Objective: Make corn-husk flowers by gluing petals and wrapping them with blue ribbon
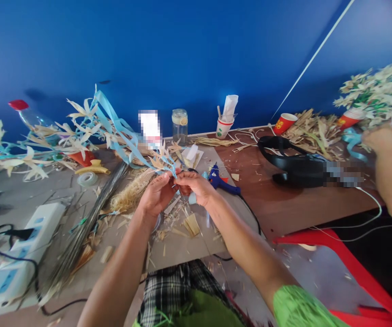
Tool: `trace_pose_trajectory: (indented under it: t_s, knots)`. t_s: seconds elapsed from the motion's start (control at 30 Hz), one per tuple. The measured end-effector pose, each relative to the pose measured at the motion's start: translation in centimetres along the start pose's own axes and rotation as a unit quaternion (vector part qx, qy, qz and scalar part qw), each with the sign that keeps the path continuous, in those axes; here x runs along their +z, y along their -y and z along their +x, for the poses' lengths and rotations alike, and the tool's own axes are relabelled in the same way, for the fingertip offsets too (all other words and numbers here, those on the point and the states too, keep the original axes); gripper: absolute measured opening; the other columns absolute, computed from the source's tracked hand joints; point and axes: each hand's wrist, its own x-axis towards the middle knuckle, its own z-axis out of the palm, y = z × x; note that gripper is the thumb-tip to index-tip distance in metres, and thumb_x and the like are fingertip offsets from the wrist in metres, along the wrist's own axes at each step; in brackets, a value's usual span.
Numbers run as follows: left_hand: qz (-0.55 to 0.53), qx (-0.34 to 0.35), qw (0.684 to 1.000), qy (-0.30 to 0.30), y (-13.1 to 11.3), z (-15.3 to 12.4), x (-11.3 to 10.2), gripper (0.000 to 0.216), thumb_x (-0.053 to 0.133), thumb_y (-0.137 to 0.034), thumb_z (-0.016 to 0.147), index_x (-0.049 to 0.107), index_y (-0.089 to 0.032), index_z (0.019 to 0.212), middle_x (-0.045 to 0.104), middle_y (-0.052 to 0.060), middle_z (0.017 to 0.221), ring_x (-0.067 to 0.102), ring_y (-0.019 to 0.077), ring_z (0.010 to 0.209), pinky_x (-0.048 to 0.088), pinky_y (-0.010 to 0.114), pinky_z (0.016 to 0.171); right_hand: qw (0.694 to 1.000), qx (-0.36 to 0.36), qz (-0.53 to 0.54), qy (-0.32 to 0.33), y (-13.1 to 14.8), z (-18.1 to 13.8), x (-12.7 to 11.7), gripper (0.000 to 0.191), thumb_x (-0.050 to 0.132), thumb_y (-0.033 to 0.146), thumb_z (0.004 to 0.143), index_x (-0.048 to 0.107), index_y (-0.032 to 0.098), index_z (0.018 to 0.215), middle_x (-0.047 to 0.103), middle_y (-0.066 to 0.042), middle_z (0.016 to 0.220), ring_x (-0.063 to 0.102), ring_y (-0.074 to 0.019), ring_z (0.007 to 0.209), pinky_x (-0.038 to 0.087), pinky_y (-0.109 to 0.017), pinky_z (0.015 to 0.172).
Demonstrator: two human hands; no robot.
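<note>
Close together over the middle of the bench, my left hand [156, 193] and my right hand [196, 186] pinch the lower end of a dried-husk flower stem [163, 159]. Pale pointed petals rise above my fingers, and light blue ribbon shows around the stem. A longer light blue ribbon [122, 125] loops down from the upper left towards my hands; whether it joins the stem is unclear. My fingertips partly hide the pinched end. Just right of my right hand lies a blue hot glue gun [221, 179]. Below my hands, husk scraps [191, 225] lie on a grey board [182, 254].
Husk flower branches [32, 161], a bundle of thin wires [90, 227] and a power strip [18, 254] occupy the left. A glass jar [180, 127], paper cup [223, 128] and black headset [291, 165] stand behind and right. Another person's arm [391, 168] reaches in beside a husk bouquet [378, 91].
</note>
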Motion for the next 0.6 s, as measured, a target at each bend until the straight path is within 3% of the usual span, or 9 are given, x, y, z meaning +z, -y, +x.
trace_pose_trajectory:
  t_s: [0.13,0.3,0.4,0.53,0.6]
  knots:
    - [0.026,-0.001,1.0,0.009,0.06,-0.01,-0.37,0.011,0.071,-0.02,0.07,0.069,-0.014,0.078,0.063,0.003,0.07,0.057,0.0142,0.067,0.045,0.029,0.068,0.999,0.015,0.036,0.032,0.03,-0.17,-0.05,0.018,0.072,0.026,0.059,0.058,0.015,0.064,0.032,0.011,0.039,0.02,-0.0031,0.036,0.016,-0.021,0.04]
    - [0.033,0.003,0.999,-0.001,-0.02,0.09,-0.46,0.009,0.073,-0.02,0.067,0.068,-0.014,0.071,0.062,0.002,0.07,0.055,0.0117,0.066,0.043,0.027,0.068,0.998,0.022,0.029,0.043,-0.24,-0.14,0.12,0.02,0.072,0.026,0.057,0.055,0.016,0.061,0.035,0.01,0.04,0.022,-0.003,0.037,0.016,-0.021,0.041]
    - [0.056,0.024,0.998,-0.03,0.16,0.28,-0.3,0.011,0.074,-0.02,0.064,0.065,-0.013,0.065,0.062,0.002,0.07,0.055,0.0113,0.066,0.043,0.025,0.068,1.0,0.001,-0.013,0.004,-0.38,0.1,0.13,0.022,0.073,0.028,0.055,0.055,0.016,0.06,0.04,0.009,0.042,0.026,-0.0031,0.037,0.015,-0.021,0.041]
    - [0.118,0.093,0.978,-0.146,0.71,0.59,-0.07,0.012,0.073,-0.013,0.062,0.062,-0.013,0.061,0.056,-0.002,0.058,0.048,0.0074,0.056,0.038,0.021,0.061,0.992,-0.042,-0.088,-0.08,-0.6,0.5,0.2,0.025,0.074,0.03,0.054,0.055,0.014,0.056,0.041,0.008,0.042,0.028,-0.0026,0.039,0.016,-0.021,0.043]
    - [0.103,0.086,0.98,-0.147,0.82,0.64,0.01,0.01,0.072,-0.012,0.063,0.062,-0.014,0.064,0.056,-0.002,0.059,0.048,0.0073,0.056,0.039,0.021,0.061,0.992,-0.043,-0.087,-0.083,-0.65,0.53,0.3,0.024,0.073,0.03,0.054,0.054,0.015,0.057,0.04,0.009,0.042,0.028,-0.0026,0.039,0.016,-0.021,0.043]
